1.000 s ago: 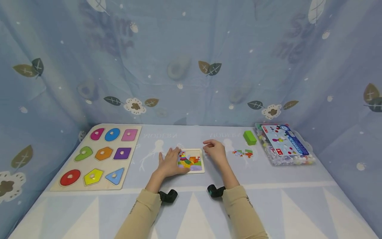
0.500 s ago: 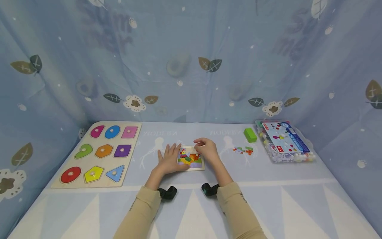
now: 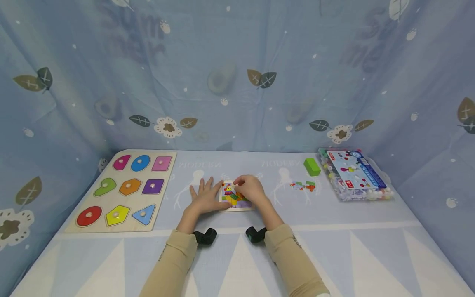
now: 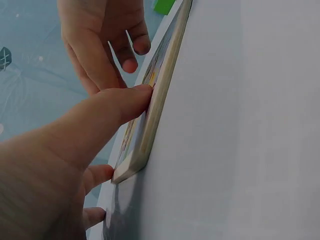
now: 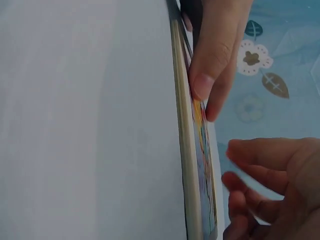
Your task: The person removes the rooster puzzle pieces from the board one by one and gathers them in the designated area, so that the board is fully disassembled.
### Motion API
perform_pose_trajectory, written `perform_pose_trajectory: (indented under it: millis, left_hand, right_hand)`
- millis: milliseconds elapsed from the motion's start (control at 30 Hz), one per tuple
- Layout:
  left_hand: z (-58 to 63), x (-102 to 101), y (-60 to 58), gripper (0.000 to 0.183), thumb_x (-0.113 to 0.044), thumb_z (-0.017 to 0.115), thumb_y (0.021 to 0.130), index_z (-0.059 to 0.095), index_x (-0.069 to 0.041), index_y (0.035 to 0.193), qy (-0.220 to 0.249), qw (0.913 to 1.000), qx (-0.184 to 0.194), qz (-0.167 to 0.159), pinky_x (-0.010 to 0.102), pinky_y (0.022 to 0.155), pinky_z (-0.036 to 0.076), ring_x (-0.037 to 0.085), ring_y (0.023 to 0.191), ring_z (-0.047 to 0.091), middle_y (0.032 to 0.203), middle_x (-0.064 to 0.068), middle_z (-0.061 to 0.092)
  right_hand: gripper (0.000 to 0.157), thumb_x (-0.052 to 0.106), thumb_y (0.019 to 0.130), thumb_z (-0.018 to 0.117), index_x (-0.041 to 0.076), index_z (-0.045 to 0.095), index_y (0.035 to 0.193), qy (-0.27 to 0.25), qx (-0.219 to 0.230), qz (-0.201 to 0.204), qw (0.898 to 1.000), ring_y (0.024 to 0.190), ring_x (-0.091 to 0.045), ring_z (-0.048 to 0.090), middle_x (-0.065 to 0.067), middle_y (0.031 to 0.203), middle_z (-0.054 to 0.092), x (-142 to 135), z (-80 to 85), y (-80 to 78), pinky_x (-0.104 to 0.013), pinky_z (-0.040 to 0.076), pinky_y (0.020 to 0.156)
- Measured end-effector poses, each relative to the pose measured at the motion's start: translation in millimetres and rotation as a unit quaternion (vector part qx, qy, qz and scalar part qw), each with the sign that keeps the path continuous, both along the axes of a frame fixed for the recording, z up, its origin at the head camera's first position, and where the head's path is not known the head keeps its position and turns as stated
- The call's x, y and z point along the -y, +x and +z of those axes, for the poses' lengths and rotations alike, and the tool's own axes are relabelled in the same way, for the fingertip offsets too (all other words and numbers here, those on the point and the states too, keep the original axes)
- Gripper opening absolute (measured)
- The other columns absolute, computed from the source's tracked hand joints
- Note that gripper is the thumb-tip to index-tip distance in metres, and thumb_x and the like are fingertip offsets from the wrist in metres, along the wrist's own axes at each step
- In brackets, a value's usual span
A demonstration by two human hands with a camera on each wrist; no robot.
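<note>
A small framed jigsaw puzzle with a colourful rooster [image 3: 235,202] lies flat on the table between the hands. My left hand [image 3: 203,201] rests at its left side with the fingers spread. In the left wrist view the left thumb [image 4: 131,100] presses on the near edge of the frame [image 4: 160,102], and a fingertip touches its corner. My right hand [image 3: 251,190] hovers over the puzzle's right half, hiding part of the picture. Its fingers [image 5: 265,155] are loosely bent, with nothing seen between them in the right wrist view.
Two loose jigsaw pieces [image 3: 297,186] lie to the right, below a green block [image 3: 312,167]. A clear box of beads [image 3: 352,175] stands at the far right. On the left is a wooden shape board [image 3: 124,202] with knobbed pieces. A patterned curtain [image 3: 237,123] closes the back.
My right hand has moved left, from beside the puzzle to over its right half. The left hand and the puzzle have shifted slightly left.
</note>
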State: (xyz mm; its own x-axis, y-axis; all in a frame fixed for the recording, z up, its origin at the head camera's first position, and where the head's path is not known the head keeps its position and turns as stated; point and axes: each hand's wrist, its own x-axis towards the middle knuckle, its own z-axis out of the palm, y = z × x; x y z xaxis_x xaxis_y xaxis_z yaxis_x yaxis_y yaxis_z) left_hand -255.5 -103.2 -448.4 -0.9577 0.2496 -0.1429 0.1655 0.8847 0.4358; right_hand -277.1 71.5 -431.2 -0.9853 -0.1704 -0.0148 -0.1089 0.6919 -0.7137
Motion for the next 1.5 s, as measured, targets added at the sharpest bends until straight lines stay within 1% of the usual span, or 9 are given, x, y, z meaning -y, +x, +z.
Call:
perform_pose_trajectory:
  millis: [200, 433, 633, 833, 900, 1033, 1100, 1233, 1500]
  left_hand:
    - [1.3, 0, 0.3, 0.088, -0.058, 0.065, 0.075, 0.031, -0.019, 0.146, 0.007, 1.0, 0.0, -0.002, 0.07, 0.098, -0.011, 0.044, 0.138, -0.005, 0.152, 0.02, 0.011]
    - [0.6, 0, 0.8, 0.088, -0.058, 0.065, 0.075, 0.031, -0.018, 0.146, 0.004, 1.0, -0.001, -0.002, 0.07, 0.098, -0.01, 0.044, 0.138, -0.004, 0.152, 0.021, 0.011]
    - [1.7, -1, 1.6, 0.088, -0.057, 0.065, 0.075, 0.032, -0.017, 0.145, 0.01, 0.9999, -0.002, 0.001, 0.07, 0.098, -0.01, 0.045, 0.138, -0.003, 0.152, 0.021, 0.012]
    - [1.2, -1, 1.3, 0.088, -0.057, 0.066, 0.074, 0.032, -0.017, 0.145, 0.006, 1.0, -0.002, 0.003, 0.07, 0.099, -0.01, 0.045, 0.138, -0.003, 0.152, 0.021, 0.013]
    - [1.3, -1, 1.4, 0.088, -0.057, 0.065, 0.074, 0.032, -0.017, 0.145, 0.003, 1.0, -0.001, 0.004, 0.07, 0.099, -0.01, 0.044, 0.138, -0.003, 0.152, 0.021, 0.013]
    - [1.1, -1, 1.7, 0.089, -0.057, 0.066, 0.074, 0.032, -0.017, 0.145, -0.001, 1.0, 0.0, 0.005, 0.069, 0.099, -0.009, 0.044, 0.138, -0.002, 0.152, 0.02, 0.013]
    - [1.1, 0, 1.7, 0.089, -0.057, 0.066, 0.074, 0.031, -0.017, 0.146, -0.002, 1.0, 0.003, 0.005, 0.069, 0.099, -0.009, 0.044, 0.138, -0.003, 0.152, 0.02, 0.012]
    - [1.1, 0, 1.6, 0.089, -0.057, 0.066, 0.074, 0.031, -0.017, 0.146, -0.001, 1.0, 0.002, 0.003, 0.069, 0.099, -0.01, 0.043, 0.138, -0.004, 0.153, 0.02, 0.012]
    - [-0.1, 0, 0.4, 0.09, -0.058, 0.066, 0.074, 0.03, -0.017, 0.146, -0.001, 1.0, 0.003, 0.005, 0.069, 0.099, -0.01, 0.043, 0.138, -0.004, 0.152, 0.02, 0.012]
  right_hand:
    - [0.014, 0.02, 0.081, 0.07, 0.008, 0.072, 0.088, 0.072, -0.002, 0.003, 0.997, 0.076, -0.017, 0.053, -0.005, 0.085, 0.059, 10, 0.6, -0.4, -0.031, 0.045, 0.068]
    - [0.017, 0.022, 0.081, 0.071, 0.006, 0.072, 0.087, 0.07, 0.002, 0.005, 0.997, 0.078, -0.018, 0.056, -0.007, 0.091, 0.061, 18, -3.9, -0.9, -0.035, 0.048, 0.073]
    - [0.014, 0.022, 0.081, 0.07, 0.008, 0.068, 0.084, 0.075, -0.009, -0.001, 0.997, 0.073, -0.016, 0.054, -0.004, 0.085, 0.059, 19, -6.0, -3.3, -0.03, 0.046, 0.068]
    - [0.011, 0.016, 0.08, 0.071, 0.009, 0.064, 0.082, 0.035, -0.017, 0.0, 0.999, 0.069, -0.014, 0.055, -0.002, 0.078, 0.063, 19, -7.3, -4.1, -0.027, 0.045, 0.064]
    - [0.014, 0.013, 0.079, 0.072, 0.008, 0.063, 0.089, 0.016, -0.016, -0.002, 1.0, 0.069, -0.014, 0.057, -0.003, 0.078, 0.064, 19, -7.5, -4.0, -0.027, 0.045, 0.063]
    - [0.033, 0.012, 0.079, 0.071, 0.006, 0.062, 0.11, -0.005, -0.009, -0.004, 1.0, 0.067, -0.014, 0.058, -0.004, 0.078, 0.066, 19, -7.9, -3.8, -0.026, 0.046, 0.061]
    - [0.036, 0.012, 0.08, 0.071, 0.007, 0.063, 0.115, -0.008, -0.007, -0.002, 1.0, 0.066, -0.013, 0.057, -0.004, 0.078, 0.065, 18, -8.3, -3.8, -0.025, 0.045, 0.06]
    - [0.029, 0.012, 0.081, 0.068, 0.009, 0.066, 0.109, -0.024, 0.002, -0.001, 1.0, 0.063, -0.013, 0.053, -0.003, 0.076, 0.063, 18, -8.8, -3.9, -0.023, 0.042, 0.057]
    - [0.028, 0.007, 0.08, 0.068, 0.01, 0.066, 0.108, -0.092, 0.009, -0.008, 0.996, 0.061, -0.013, 0.052, -0.003, 0.074, 0.06, 15, -9.6, -4.9, -0.022, 0.042, 0.054]
